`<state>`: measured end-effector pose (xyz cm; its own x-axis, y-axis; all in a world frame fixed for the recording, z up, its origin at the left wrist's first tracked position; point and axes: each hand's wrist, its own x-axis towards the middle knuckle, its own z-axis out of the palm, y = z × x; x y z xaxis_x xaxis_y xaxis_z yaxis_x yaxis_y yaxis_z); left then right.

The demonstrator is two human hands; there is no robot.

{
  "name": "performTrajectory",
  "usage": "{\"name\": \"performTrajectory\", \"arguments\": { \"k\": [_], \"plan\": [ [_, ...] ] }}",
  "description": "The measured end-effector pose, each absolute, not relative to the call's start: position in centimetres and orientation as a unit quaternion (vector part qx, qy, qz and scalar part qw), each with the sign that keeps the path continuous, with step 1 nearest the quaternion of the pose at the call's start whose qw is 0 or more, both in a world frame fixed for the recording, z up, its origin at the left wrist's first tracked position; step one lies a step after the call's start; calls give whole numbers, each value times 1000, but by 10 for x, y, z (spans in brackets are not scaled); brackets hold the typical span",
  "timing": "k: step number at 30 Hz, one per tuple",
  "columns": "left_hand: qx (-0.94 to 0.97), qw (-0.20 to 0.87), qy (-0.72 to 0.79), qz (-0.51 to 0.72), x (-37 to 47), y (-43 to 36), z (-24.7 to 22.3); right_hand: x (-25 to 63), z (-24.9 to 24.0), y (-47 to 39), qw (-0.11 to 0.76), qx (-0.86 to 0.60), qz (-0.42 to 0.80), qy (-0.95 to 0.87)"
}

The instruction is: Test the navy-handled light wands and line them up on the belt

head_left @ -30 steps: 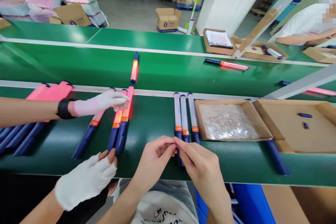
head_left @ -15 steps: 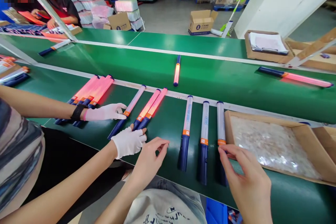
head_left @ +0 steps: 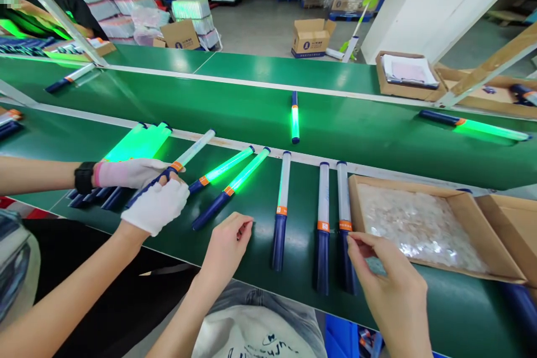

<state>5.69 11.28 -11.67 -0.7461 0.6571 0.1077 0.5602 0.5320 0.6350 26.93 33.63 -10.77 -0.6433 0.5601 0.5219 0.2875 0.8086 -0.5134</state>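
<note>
Right hand (head_left: 390,279) at 4 o'clock, fingertips (head_left: 353,239) at the dark handle (head_left: 348,274) of an unlit stick (head_left: 344,201) beside the tray (head_left: 482,224) of clear pieces (head_left: 406,221); contact unclear. Left hand (head_left: 226,240) at 7, thumb and finger together, contents hidden. Two more unlit sticks (head_left: 323,196) between 4 and 6. Co-worker's gloved hands (head_left: 161,207) at 8–9 hold another stick (head_left: 195,148). Green-lit pair (head_left: 249,169) at 8; belt stick (head_left: 295,117), also lit, at 1.
</note>
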Motion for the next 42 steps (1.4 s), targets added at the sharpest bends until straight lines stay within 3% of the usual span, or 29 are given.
{"name": "performTrajectory", "arguments": {
  "k": [10, 18, 27, 34, 39, 42],
  "plan": [
    [285, -93, 932, 202, 23, 94, -128, 266, -107, 338, 349, -230, 181, -890],
    [225, -79, 965, 105, 14, 87, -140, 271, -118, 342, 357, -212, 155, -897],
    [214, -35, 959, 182, 9, 87, -159, 270, -114, 333, 326, -253, 198, -889],
    [174, 49, 926, 332, 21, 99, -142, 277, -138, 364, 324, -342, 164, -867],
    [192, 276, 812, 477, 51, 120, -100, 282, -175, 411, 231, -469, 123, -844],
    [172, 414, 661, 602, 70, 131, -71, 285, -186, 426, 195, -482, 118, -846]
  ]
}}
